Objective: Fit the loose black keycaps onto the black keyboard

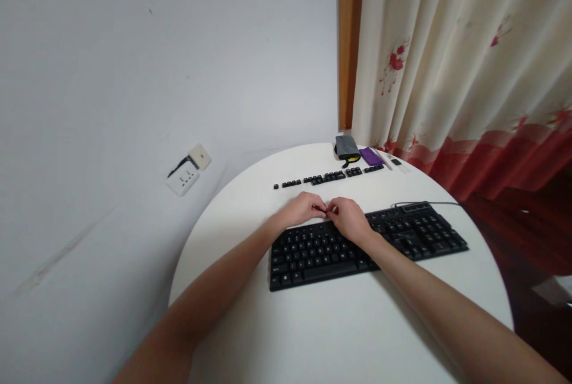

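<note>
A black keyboard point(313, 250) lies slightly askew on the round white table. Over its far edge, my left hand point(304, 208) and my right hand point(351, 217) meet with fingertips pinched. Between them is a small black keycap point(326, 212), mostly covered by the fingers. My right hand rests above the keyboard's upper rows and hides part of them. Behind the hands, several loose black keycaps point(328, 178) stand in a broken row, with a single keycap point(276, 186) at its left end.
At the table's point(250, 324) far edge lie a grey pouch point(347, 147), a purple cloth point(370, 156) and a thin pale stick point(385, 161). The keyboard's cable point(435, 203) runs off to the right. A wall socket point(183, 178) is at left, a floral curtain point(465, 62) at right.
</note>
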The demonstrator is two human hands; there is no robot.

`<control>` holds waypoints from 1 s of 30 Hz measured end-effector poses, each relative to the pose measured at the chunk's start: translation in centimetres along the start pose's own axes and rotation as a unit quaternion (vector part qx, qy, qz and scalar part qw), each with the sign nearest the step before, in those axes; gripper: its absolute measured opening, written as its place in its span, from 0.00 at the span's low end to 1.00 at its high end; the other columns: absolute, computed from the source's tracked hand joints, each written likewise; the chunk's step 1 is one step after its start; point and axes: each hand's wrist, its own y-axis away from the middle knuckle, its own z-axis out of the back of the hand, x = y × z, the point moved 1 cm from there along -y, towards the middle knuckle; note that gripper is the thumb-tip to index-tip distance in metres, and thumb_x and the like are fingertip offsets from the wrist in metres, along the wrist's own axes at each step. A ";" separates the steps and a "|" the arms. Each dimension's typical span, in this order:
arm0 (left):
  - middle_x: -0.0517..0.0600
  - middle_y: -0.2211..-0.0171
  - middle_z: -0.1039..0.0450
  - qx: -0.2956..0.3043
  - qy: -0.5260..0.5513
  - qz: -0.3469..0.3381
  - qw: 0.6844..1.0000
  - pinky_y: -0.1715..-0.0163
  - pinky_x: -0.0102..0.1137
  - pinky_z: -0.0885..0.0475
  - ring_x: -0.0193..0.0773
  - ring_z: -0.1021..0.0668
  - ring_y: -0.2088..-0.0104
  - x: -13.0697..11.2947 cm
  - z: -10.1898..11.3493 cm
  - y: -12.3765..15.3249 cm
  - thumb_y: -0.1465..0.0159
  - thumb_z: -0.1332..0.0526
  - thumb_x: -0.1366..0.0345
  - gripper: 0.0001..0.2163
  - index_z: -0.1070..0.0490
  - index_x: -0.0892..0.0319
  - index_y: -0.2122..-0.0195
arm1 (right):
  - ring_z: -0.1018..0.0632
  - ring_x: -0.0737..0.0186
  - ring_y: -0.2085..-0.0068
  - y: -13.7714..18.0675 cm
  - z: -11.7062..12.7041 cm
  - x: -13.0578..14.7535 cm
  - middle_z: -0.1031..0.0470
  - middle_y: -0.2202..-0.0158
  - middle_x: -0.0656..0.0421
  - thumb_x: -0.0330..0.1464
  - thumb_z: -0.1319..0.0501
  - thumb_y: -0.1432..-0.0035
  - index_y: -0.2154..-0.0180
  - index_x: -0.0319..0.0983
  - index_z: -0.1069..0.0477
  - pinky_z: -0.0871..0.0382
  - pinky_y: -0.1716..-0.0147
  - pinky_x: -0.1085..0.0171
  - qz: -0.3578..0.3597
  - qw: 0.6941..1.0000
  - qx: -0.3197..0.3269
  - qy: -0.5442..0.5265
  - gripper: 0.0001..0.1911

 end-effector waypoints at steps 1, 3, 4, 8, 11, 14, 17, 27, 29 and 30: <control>0.50 0.67 0.21 0.007 -0.008 -0.008 1.000 0.62 0.27 0.30 0.37 0.22 0.65 -0.3 0.1 0.0 0.41 0.33 0.67 0.04 0.20 0.60 0.65 | 0.23 0.61 0.67 0.0 -0.1 -0.1 0.20 0.69 0.58 0.29 0.37 0.43 0.68 0.40 0.23 0.37 0.65 0.66 -0.002 1.000 -0.001 -0.003 0.04; 0.50 0.66 0.22 0.022 -0.019 -0.020 0.999 0.62 0.27 0.31 0.37 0.22 0.64 -0.8 0.3 0.1 0.41 0.33 0.68 0.05 0.20 0.60 0.64 | 0.23 0.61 0.68 -0.1 -0.1 -0.1 0.20 0.70 0.58 0.28 0.37 0.43 0.69 0.40 0.23 0.37 0.66 0.67 0.000 1.000 -0.001 -0.016 0.04; 0.51 0.66 0.22 0.029 -0.018 -0.023 0.999 0.62 0.27 0.31 0.37 0.22 0.64 -1.0 0.4 0.1 0.41 0.33 0.68 0.05 0.20 0.60 0.63 | 0.23 0.61 0.68 -0.1 -0.2 -0.2 0.20 0.70 0.58 0.27 0.37 0.44 0.69 0.40 0.23 0.37 0.66 0.67 0.002 1.000 -0.001 -0.022 0.04; 0.51 0.64 0.21 0.015 -0.017 0.003 1.000 0.61 0.28 0.30 0.37 0.22 0.64 -1.3 0.8 0.8 0.41 0.35 0.72 0.09 0.20 0.59 0.59 | 0.23 0.61 0.67 -0.2 -0.2 -0.2 0.20 0.70 0.57 0.27 0.37 0.44 0.69 0.39 0.23 0.37 0.65 0.67 0.004 1.000 -0.004 -0.019 0.04; 0.51 0.63 0.21 -0.049 -0.012 0.065 0.997 0.61 0.29 0.29 0.37 0.21 0.64 -1.9 1.1 1.7 0.41 0.35 0.72 0.13 0.22 0.60 0.55 | 0.23 0.61 0.68 -0.2 -0.3 -0.3 0.20 0.70 0.56 0.27 0.37 0.43 0.69 0.39 0.23 0.37 0.65 0.67 0.003 1.000 -0.005 -0.013 0.05; 0.49 0.61 0.20 -0.097 -0.035 0.074 0.992 0.58 0.30 0.29 0.37 0.21 0.61 -3.4 1.2 3.3 0.42 0.33 0.69 0.12 0.22 0.58 0.56 | 0.23 0.61 0.67 -0.2 -0.3 -0.3 0.20 0.69 0.56 0.27 0.38 0.43 0.69 0.39 0.23 0.36 0.64 0.67 0.003 1.000 -0.002 -0.015 0.05; 0.48 0.62 0.20 -0.116 -0.059 0.073 0.989 0.57 0.31 0.29 0.38 0.21 0.61 -4.8 0.7 5.0 0.41 0.32 0.65 0.07 0.21 0.55 0.60 | 0.23 0.61 0.67 -0.2 -0.2 -0.3 0.20 0.69 0.55 0.28 0.39 0.43 0.70 0.39 0.24 0.35 0.63 0.67 0.003 1.000 0.003 -0.017 0.05; 0.49 0.64 0.19 -0.094 0.067 0.060 0.992 0.55 0.32 0.28 0.39 0.21 0.61 -4.2 -0.7 6.0 0.43 0.29 0.65 0.05 0.18 0.55 0.65 | 0.24 0.62 0.69 -0.1 0.0 0.1 0.21 0.71 0.57 0.28 0.39 0.43 0.70 0.39 0.25 0.36 0.67 0.67 -0.002 1.000 0.001 -0.006 0.05; 0.50 0.65 0.19 -0.092 0.076 0.053 0.991 0.56 0.31 0.28 0.38 0.21 0.61 -4.1 -0.7 6.0 0.43 0.29 0.64 0.05 0.18 0.56 0.65 | 0.24 0.62 0.69 -0.1 0.0 0.1 0.21 0.71 0.57 0.28 0.39 0.43 0.70 0.39 0.25 0.36 0.67 0.67 -0.007 1.000 0.003 -0.004 0.05; 0.50 0.65 0.19 -0.091 0.078 0.050 0.991 0.56 0.32 0.28 0.38 0.21 0.61 -4.1 -0.7 6.0 0.43 0.29 0.64 0.05 0.18 0.55 0.65 | 0.24 0.62 0.69 -0.1 0.0 0.1 0.21 0.71 0.57 0.28 0.39 0.43 0.70 0.39 0.25 0.36 0.67 0.67 -0.008 1.000 0.003 -0.003 0.05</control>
